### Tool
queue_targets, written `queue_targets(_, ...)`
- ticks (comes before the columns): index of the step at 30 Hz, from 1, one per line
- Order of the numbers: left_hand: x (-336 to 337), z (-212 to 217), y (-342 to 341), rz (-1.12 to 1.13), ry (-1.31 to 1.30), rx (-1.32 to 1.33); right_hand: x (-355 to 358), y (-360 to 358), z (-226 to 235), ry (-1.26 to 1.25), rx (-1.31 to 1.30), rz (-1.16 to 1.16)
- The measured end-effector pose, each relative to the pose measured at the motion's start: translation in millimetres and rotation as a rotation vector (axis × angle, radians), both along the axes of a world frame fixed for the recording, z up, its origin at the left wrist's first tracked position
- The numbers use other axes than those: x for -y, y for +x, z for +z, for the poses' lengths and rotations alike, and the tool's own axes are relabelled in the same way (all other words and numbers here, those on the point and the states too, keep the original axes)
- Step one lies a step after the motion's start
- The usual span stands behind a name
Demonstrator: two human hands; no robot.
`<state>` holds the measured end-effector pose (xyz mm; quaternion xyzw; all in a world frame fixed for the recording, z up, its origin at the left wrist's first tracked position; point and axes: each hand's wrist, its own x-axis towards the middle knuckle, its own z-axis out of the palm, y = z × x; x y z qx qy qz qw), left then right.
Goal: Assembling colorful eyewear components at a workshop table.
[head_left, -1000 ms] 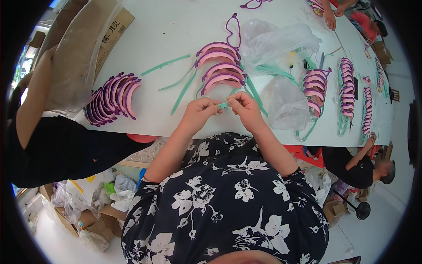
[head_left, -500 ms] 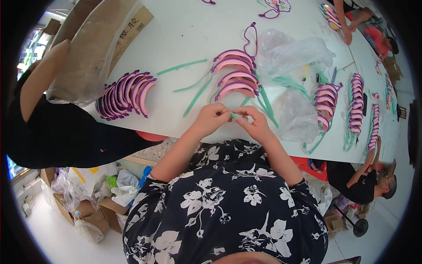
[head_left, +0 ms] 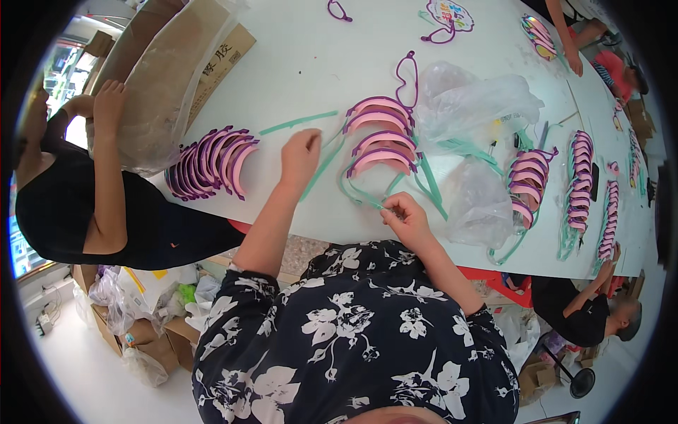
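Near the table's front edge, my right hand [head_left: 407,218] pinches a narrow green strap [head_left: 360,196]. That strap loops up toward a short stack of curved pink-and-purple visor-like pieces [head_left: 383,145] lying just beyond. My left hand [head_left: 302,155] is to the left of the stack, above the table, apart from my right hand. Its fingers are curled together, and what they hold, if anything, is hidden. Loose green strips lie around it, one flat strip [head_left: 298,122] just past its fingertips. More straps trail down the right side of the stack.
A fanned row of similar pieces [head_left: 214,162] lies left. Crumpled clear plastic bags [head_left: 480,201] and further rows [head_left: 528,180] are on the right. A cardboard box [head_left: 222,67] covered in plastic stands back left beside a person in black [head_left: 92,205]. Other people sit around the table.
My hands were together at the strap; the left has moved away, up and left. My right hand still pinches the strap and is slightly lower. The person at left has raised an arm.
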<state>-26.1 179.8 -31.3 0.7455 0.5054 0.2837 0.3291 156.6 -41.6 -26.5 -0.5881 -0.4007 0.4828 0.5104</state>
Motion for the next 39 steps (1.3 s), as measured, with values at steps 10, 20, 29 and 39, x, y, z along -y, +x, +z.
queue_targets(10, -29.8, -33.5, -0.6, 0.091, 0.139, -0.551, -4.2, 2.5, -1.3, -0.009, -0.042, -0.017)
queue_targets(20, -24.6, -41.4, -13.9, 0.155, 0.096, -0.593, -7.4, -9.1, 0.6, -0.035, -0.09, -0.018)
queue_targets(29, -12.6, -43.2, -37.7, 0.044, 0.243, -0.386, -6.3, -19.7, 6.7, -0.096, -0.074, -0.025)
queue_targets(39, 105.9, 32.3, 2.4, 0.016, -1.168, 1.082, -16.4, -29.9, 42.4, 0.039, -0.093, -0.193)
